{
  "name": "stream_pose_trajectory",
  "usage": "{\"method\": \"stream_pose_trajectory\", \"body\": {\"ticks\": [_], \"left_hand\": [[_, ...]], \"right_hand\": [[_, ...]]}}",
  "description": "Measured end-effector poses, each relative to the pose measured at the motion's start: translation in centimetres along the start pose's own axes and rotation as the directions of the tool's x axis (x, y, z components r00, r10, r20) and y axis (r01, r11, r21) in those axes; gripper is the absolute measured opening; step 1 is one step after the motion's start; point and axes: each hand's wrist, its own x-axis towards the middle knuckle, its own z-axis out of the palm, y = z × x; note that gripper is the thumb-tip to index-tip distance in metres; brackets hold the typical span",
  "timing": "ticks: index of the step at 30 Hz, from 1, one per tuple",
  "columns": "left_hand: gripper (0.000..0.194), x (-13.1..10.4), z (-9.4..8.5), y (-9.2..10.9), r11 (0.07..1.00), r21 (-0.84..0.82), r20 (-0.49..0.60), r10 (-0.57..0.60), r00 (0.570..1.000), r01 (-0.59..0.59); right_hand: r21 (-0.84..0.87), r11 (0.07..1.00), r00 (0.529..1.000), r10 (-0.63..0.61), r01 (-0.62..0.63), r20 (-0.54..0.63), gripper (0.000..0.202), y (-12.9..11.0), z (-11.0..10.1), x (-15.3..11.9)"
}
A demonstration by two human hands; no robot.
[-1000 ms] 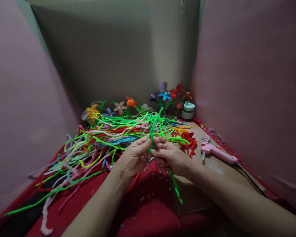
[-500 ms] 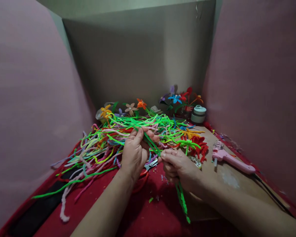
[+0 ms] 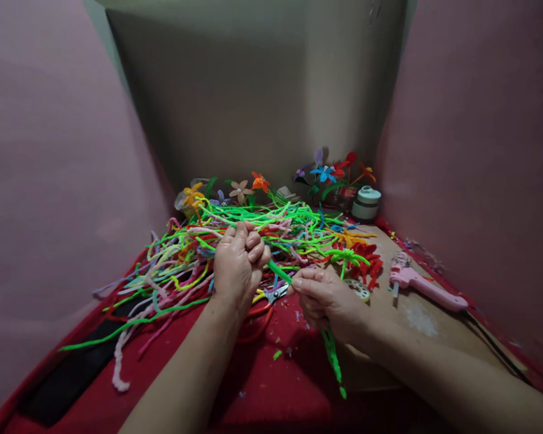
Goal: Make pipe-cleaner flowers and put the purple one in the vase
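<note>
Green pipe cleaners (image 3: pixel 279 270) stretch between my two hands over the middle of the table. My left hand (image 3: pixel 241 260) is closed around their far end. The fingers of my right hand (image 3: pixel 322 296) pinch the near end, and twisted bright-green ends (image 3: pixel 333 361) hang below that fist. Beneath and between the hands lie scissors (image 3: pixel 259 313) with red handles, partly hidden by my left arm. Behind my hands spreads a big heap of loose pipe cleaners (image 3: pixel 176 259) in many colours.
A pink glue gun (image 3: pixel 428 290) lies on a brown board (image 3: pixel 389 361) at the right, its cord trailing. Near my right hand are a round holed disc (image 3: pixel 358 290) and a green pipe-cleaner piece (image 3: pixel 347 258). Finished flowers (image 3: pixel 324 174) and a lidded jar (image 3: pixel 366 203) stand at the back.
My left hand has closed more fully, its fingers now curled over the green pipe cleaners. The strands between the hands have drawn together into one band. My right hand stays nearly in place.
</note>
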Motion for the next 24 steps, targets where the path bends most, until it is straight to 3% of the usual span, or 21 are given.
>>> {"method": "stream_pose_trajectory", "body": {"ticks": [7,11,14,16,18,21,24], "left_hand": [[0.02,0.5,-0.2,0.1,0.999,-0.048,0.029,-0.004,1.0,0.005],[0.02,0.8,-0.6,-0.8,0.998,-0.061,0.193,-0.023,0.981,0.036],[0.031,0.4,-1.0,-1.6,0.981,0.102,0.352,-0.192,0.916,0.166],[0.029,0.0,-1.2,-2.2,0.917,0.289,0.384,-0.374,0.844,0.275],[0.019,-0.5,-1.3,-2.8,0.866,0.401,0.368,-0.451,0.813,0.299],[0.011,-0.8,-1.1,-3.3,0.877,0.425,0.304,-0.37,0.878,0.223],[0.013,-0.7,-0.6,-3.2,0.881,0.443,0.198,-0.278,0.94,0.167]], "right_hand": [[0.05,0.998,0.999,-0.044,0.044,-0.001,0.012,0.0,0.1,-0.1],[0.08,0.991,0.994,-0.101,0.105,-0.044,0.009,-0.6,-0.2,0.0],[0.088,0.985,0.989,-0.142,0.145,-0.043,0.01,-1.0,-0.5,0.2],[0.091,0.982,0.986,-0.164,0.167,-0.041,0.01,-1.2,-0.6,0.3],[0.091,0.979,0.982,-0.181,0.185,-0.055,0.01,-1.2,-0.8,0.4],[0.079,0.979,0.981,-0.184,0.188,-0.058,0.011,-1.2,-1.2,0.6],[0.09,0.982,0.986,-0.165,0.164,0.009,0.014,-1.2,-1.4,0.7]]}}
